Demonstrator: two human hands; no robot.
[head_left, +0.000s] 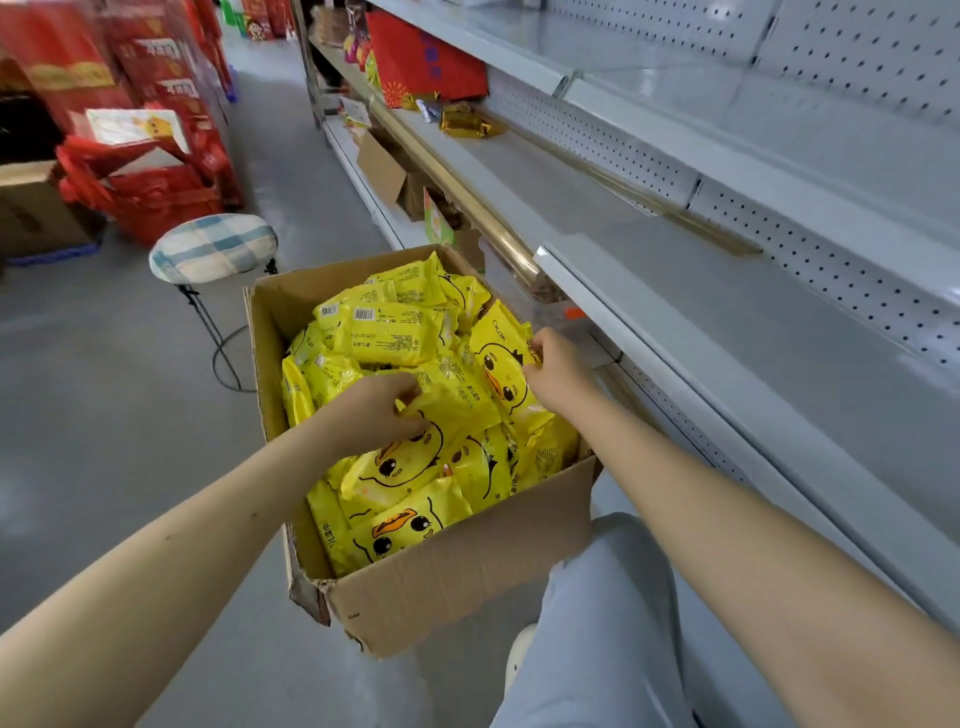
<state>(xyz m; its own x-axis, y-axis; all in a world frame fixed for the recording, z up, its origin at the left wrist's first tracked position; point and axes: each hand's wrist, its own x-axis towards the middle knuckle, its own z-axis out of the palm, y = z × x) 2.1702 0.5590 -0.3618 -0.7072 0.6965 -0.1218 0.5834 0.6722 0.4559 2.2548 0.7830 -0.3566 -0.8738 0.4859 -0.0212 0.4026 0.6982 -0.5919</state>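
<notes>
An open cardboard box (457, 571) stands on the floor, filled with several yellow packets printed with a duck face. My left hand (374, 410) reaches into the box, and its fingers curl round a yellow packet (452, 400) near the middle. My right hand (556, 369) pinches the edge of an upright duck packet (501, 358) at the box's right side. Both forearms stretch in from the bottom of the view.
A grey shelf unit (727, 332) with pegboard back runs along the right, with gold-wrapped items (467, 124) and a red bag (426, 62) further back. A round stool (213, 249) stands behind the box. Red cartons (130, 104) are stacked at left. My knee (613, 597) is beside the box.
</notes>
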